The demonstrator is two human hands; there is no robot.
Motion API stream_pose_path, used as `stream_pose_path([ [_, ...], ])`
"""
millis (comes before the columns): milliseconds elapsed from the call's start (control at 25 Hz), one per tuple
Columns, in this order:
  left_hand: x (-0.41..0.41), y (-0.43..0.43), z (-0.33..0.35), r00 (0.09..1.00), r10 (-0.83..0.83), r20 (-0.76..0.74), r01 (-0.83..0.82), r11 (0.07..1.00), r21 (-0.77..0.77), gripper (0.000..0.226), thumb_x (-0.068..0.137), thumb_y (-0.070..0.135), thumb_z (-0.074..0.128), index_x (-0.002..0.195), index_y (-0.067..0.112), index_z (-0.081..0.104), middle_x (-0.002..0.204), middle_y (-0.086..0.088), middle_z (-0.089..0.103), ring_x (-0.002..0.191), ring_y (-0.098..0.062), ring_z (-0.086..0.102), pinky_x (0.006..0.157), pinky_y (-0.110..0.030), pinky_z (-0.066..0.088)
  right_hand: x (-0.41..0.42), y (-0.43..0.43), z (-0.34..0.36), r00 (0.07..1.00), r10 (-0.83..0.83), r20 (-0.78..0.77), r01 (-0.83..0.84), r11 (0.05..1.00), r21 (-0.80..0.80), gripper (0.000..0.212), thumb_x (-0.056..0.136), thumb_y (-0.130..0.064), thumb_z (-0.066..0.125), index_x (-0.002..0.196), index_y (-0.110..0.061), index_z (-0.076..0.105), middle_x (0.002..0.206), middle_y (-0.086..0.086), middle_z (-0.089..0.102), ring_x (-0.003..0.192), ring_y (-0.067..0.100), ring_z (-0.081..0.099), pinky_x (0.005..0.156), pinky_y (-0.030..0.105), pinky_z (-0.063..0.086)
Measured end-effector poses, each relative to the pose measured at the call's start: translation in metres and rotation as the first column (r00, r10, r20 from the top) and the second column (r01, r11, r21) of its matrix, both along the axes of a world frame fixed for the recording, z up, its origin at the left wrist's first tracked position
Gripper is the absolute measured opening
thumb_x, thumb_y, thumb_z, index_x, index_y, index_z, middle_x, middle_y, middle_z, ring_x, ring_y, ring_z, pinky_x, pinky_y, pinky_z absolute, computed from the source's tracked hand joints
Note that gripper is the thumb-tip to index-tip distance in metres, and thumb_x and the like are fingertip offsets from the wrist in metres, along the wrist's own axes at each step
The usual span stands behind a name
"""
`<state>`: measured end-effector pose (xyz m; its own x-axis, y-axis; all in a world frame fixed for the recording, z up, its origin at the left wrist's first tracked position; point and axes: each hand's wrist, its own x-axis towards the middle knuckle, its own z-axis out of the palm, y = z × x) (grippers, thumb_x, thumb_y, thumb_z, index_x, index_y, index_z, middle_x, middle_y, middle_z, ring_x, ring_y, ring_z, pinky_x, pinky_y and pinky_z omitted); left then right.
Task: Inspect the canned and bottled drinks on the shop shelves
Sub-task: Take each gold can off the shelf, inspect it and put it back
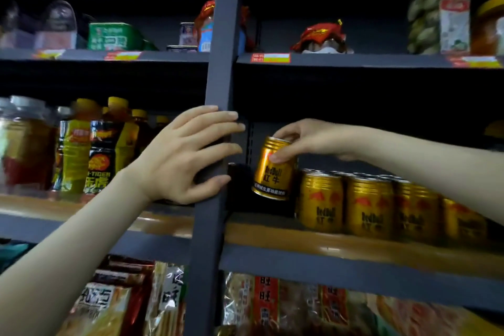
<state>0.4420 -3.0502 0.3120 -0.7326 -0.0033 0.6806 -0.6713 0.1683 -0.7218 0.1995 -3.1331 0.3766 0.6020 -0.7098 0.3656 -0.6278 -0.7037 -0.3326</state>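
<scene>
A: One can (274, 170) lifted, tilted, just right of the post (218, 76); right hand (308, 140) pinches its top. Check under way.
B: Left hand (188, 154)?
A: Spread flat on post, holding nothing. Next, probably: turn label, then set beside row (381, 204), upright.

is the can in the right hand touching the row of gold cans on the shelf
Cannot tell. In the head view the right hand holds the tilted gold can lifted, but its right edge overlaps the nearest can in the row of gold cans, with no clear gap or contact.
</scene>
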Motion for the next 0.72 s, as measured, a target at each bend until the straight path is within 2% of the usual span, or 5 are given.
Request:
stream_pose_path([
  [120,0.001,-0.003,0.002,0.998,0.038,0.040,-0.039,0.999,0.026,0.049,0.096,0.040,0.038,0.101,0.005,0.072,0.121,-0.020,0.063,0.130,-0.033,0.044,0.115,-0.045,0.026,0.012,-0.034,-0.001,0.988,-0.041,-0.151,0.038,0.999,-0.023,0.065,0.073,-0.047,0.076,0.129,-0.024,0.054,0.119,-0.008,0.056,0.111,0.011,0.051,0.087,0.023,0.040],
  [280,0.002,-0.007,0.004,1.000,0.011,0.025,-0.013,0.998,0.059,0.053,0.097,0.040,0.031,0.098,0.004,0.070,0.111,-0.021,0.065,0.126,-0.035,0.044,0.116,-0.046,0.023,0.025,-0.066,-0.010,0.944,-0.077,-0.322,0.056,0.996,-0.075,0.073,0.073,-0.049,0.076,0.134,-0.020,0.050,0.120,-0.009,0.052,0.106,0.009,0.049,0.075,0.016,0.041],
  [440,0.002,-0.012,0.003,0.998,-0.054,0.045,0.052,0.998,0.037,0.042,0.096,0.039,0.032,0.103,0.010,0.060,0.110,-0.020,0.065,0.127,-0.033,0.043,0.116,-0.045,0.022,0.028,-0.083,-0.012,0.916,-0.055,-0.396,0.068,0.997,0.019,0.074,0.074,-0.047,0.075,0.137,-0.020,0.045,0.132,-0.004,0.052,0.114,0.012,0.050,0.093,0.025,0.046],
  [600,0.005,-0.014,0.005,0.993,-0.088,0.078,0.088,0.996,0.002,0.039,0.096,0.040,0.033,0.104,0.012,0.058,0.111,-0.019,0.066,0.126,-0.032,0.044,0.115,-0.045,0.024,0.020,-0.089,0.007,0.926,0.055,-0.374,0.036,0.972,0.231,0.070,0.084,-0.032,0.069,0.145,-0.026,0.035,0.129,-0.012,0.043,0.115,0.007,0.044,0.081,0.013,0.043],
  [720,0.004,-0.014,0.005,0.993,-0.077,0.085,0.078,0.997,-0.004,0.038,0.095,0.039,0.034,0.102,0.012,0.059,0.111,-0.019,0.066,0.126,-0.032,0.045,0.114,-0.044,0.024,0.016,-0.096,0.017,0.914,0.151,-0.378,-0.030,0.951,0.308,0.054,0.088,-0.022,0.065,0.139,-0.023,0.045,0.127,-0.012,0.054,0.105,-0.001,0.055,0.079,0.013,0.049],
])
